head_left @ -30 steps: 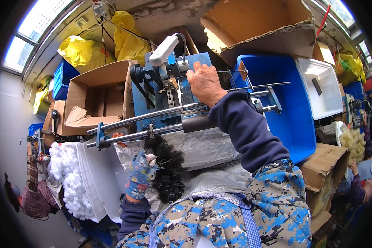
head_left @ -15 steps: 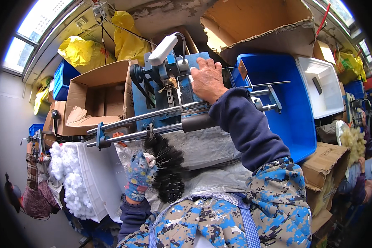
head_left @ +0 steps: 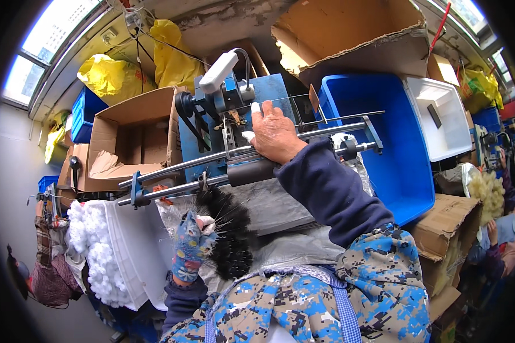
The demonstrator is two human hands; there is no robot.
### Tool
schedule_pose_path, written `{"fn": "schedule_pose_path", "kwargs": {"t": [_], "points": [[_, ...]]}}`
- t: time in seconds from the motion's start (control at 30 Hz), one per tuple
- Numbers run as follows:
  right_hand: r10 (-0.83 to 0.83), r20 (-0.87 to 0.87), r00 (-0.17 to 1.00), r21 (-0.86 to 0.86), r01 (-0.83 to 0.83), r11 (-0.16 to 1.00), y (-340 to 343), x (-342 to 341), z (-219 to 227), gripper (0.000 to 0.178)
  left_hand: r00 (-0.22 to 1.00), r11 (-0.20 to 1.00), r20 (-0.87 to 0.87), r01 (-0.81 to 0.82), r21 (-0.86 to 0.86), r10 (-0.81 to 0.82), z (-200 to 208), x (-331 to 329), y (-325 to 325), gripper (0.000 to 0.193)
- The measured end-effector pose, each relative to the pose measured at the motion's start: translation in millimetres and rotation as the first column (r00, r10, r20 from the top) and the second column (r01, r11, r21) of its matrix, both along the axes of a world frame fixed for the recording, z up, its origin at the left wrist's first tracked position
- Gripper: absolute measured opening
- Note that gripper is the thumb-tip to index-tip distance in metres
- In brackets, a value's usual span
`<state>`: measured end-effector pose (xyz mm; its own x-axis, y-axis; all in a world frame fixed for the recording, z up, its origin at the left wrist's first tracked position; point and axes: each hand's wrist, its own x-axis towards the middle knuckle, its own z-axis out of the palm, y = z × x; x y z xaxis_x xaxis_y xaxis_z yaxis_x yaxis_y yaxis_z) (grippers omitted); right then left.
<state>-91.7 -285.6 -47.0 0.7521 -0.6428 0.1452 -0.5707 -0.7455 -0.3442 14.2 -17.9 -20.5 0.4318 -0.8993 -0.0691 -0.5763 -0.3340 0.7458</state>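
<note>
My left hand, in a flowery blue cloth cover with pale fingertips, is closed at the edge of a black bristly brush. The brush hangs below the front rail of a small blue machine; the bristles partly hide my grip. My bare right hand has white wraps on its thumb and forefinger. It lies with fingers spread over the sliding carriage, just above a dark roller on the rail. A thin wire runs beyond my fingertips.
Cardboard boxes stand left and behind. A blue bin and a white tray are at right. On the left, a white tub sits beside white fluffy pieces. Other people work at both edges.
My right hand has moved left and nearer to me, and the carriage with the dark roller has slid left along the rails. My left hand stays by the black brush.
</note>
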Motion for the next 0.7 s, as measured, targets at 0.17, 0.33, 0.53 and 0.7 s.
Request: {"fn": "schedule_pose_path", "kwargs": {"t": [0.17,0.33,0.53,0.7], "points": [[0.077,0.055,0.995,-0.072,-0.073,0.995,21.1,39.3,-9.0,0.058,0.988,0.995,0.140,0.070,-0.077,-0.059,11.9,-4.3,-5.9,0.019],[0.125,-0.033,0.992,-0.065,-0.127,0.990,1.1,3.5,2.0,0.060,0.972,0.988,0.228,0.082,-0.133,-0.050,14.8,2.4,-1.9,0.019],[0.022,-0.059,0.998,-0.277,-0.038,0.960,-37.1,-36.0,14.7,0.036,0.989,0.988,0.137,-0.028,-0.150,0.049,-4.8,7.9,7.9,0.020],[-0.042,-0.195,0.980,-0.330,-0.025,0.944,-63.8,-30.3,11.6,0.013,0.994,0.971,-0.043,-0.107,-0.215,0.100,9.6,-9.6,-17.4,0.009]]}}
